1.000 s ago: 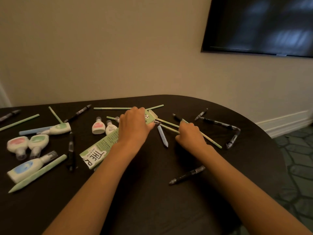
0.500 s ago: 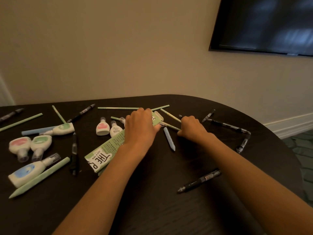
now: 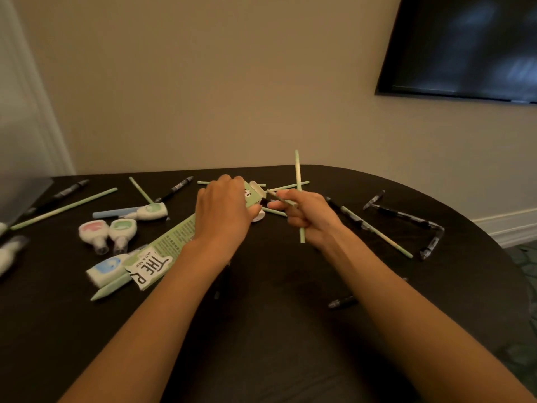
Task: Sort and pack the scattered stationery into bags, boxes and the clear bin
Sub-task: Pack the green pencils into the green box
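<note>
- Dark tabletop (image 3: 276, 330), beige wall (image 3: 203, 82), black screen (image 3: 465, 45) upper right.
- Green box (image 3: 162, 248) lies mid-tabletop, left hand (image 3: 223, 210) fingers (image 3: 229, 180) curled round it.
- Beside it, right hand (image 3: 311, 219) fingers (image 3: 286, 203) clamp an upright pencil (image 3: 297, 173).

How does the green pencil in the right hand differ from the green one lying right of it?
The held pencil stands nearly upright, gripped by the right hand; the lying pencil rests flat and slanted on the table, untouched. Both are slim and pale green.

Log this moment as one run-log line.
left hand: grips green box | right hand: holds green pencil upright | black pens, correction tapes: loose on table
</note>
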{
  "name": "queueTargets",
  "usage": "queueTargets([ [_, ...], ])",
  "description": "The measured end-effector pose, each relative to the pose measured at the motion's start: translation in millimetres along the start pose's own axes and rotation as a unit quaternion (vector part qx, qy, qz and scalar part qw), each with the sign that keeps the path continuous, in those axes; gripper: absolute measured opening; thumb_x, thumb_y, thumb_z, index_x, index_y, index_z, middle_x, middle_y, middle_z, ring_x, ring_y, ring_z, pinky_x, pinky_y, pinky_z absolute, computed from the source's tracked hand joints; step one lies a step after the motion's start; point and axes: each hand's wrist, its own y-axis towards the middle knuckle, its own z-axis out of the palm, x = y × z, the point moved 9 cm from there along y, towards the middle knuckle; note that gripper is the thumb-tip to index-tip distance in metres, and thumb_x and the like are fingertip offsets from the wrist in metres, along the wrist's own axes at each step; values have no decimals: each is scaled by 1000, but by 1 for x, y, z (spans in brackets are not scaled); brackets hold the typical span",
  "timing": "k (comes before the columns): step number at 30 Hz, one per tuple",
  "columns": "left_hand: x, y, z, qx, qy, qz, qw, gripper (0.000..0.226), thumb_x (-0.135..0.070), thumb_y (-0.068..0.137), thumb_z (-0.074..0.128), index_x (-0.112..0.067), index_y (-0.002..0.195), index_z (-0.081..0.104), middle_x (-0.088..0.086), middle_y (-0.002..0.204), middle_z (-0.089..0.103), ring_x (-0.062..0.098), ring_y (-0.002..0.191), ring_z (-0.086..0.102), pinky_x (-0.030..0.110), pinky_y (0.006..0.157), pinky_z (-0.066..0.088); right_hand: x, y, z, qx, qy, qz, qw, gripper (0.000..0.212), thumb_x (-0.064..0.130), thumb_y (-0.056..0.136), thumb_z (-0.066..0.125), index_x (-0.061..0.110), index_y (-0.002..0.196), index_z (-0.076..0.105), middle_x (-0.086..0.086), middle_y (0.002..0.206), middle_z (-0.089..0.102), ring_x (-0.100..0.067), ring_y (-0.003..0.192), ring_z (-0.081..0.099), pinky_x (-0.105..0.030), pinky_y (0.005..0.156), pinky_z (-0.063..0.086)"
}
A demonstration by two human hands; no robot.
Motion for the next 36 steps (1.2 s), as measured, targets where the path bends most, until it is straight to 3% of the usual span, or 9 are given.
queueTargets([
  [11, 50, -13, -15, 4, -17, -51, 999, 48, -39, 85, 62, -9, 122, 54, 10, 116, 57, 26, 108, 51, 34, 82, 38, -32, -7, 51, 51, 260, 41, 963, 7, 6, 88, 50, 4, 83, 53, -19, 80, 71, -5, 26, 30, -11, 28, 23],
  [15, 44, -12, -13, 13, -29, -45, 998, 44, -40, 85, 62, -9, 116, 57, 10, 113, 57, 26, 105, 52, 32, 77, 36, -30, -9, 54, 67, 484, 78, 869, 1, 1, 77, 51, 0, 78, 52, -8, 53, 54, -4, 25, 30, -17, 26, 24],
  [17, 44, -13, -12, 18, -32, -46, 998, 46, -40, 85, 61, -10, 119, 56, 10, 115, 57, 26, 107, 51, 33, 80, 38, -29, -9, 49, 68, 590, 82, 801, 23, 13, 92, 43, 0, 74, 50, -5, 54, 44, -7, 25, 29, -18, 26, 23],
  [19, 43, -14, -12, 18, -35, -47, 998, 49, -40, 85, 62, -10, 123, 54, 10, 117, 57, 26, 109, 51, 33, 82, 39, -27, -11, 45, 69, 632, 80, 768, 35, 23, 99, 32, 2, 77, 48, -3, 61, 40, -10, 26, 29, -17, 26, 23],
  [23, 41, -14, -12, 9, -35, -42, 998, 50, -39, 84, 62, -9, 123, 54, 10, 117, 57, 25, 109, 52, 33, 83, 40, -20, -19, 51, 79, 595, 47, 799, 4, 1, 81, 43, 2, 81, 47, -5, 58, 40, -10, 27, 28, -15, 27, 22],
  [25, 41, -14, -12, 9, -34, -40, 999, 48, -40, 84, 62, -10, 121, 55, 10, 117, 57, 25, 109, 52, 34, 84, 40, -16, -20, 53, 84, 525, 25, 846, 14, -2, 73, 44, 2, 86, 46, -5, 55, 42, -7, 29, 27, -14, 28, 24],
  [30, 38, -17, -4, 40, -40, -24, 998, 38, -41, 82, 64, -14, 107, 58, 6, 110, 59, 22, 103, 52, 33, 80, 39, -16, -16, 45, 73, 328, 8, 942, 16, 12, 96, 36, 6, 87, 49, 1, 51, 43, -4, 34, 28, -11, 31, 21],
  [33, 33, -22, 2, 68, -53, -11, 996, 45, -41, 80, 66, -15, 116, 57, 5, 114, 58, 22, 107, 51, 32, 79, 38, -17, -14, 38, 49, 338, 3, 940, 28, 20, 100, 32, 9, 80, 49, -1, 61, 45, -6, 49, 39, -14, 45, 36],
  [36, 28, -26, 14, 119, -50, 1, 992, 49, -41, 79, 68, -18, 121, 55, 5, 121, 56, 26, 120, 46, 36, 87, 40, -16, -15, 33, 41, 425, 4, 904, 19, 12, 99, 35, 5, 92, 52, -14, 90, 58, -15, 73, 59, -25, 62, 55],
])
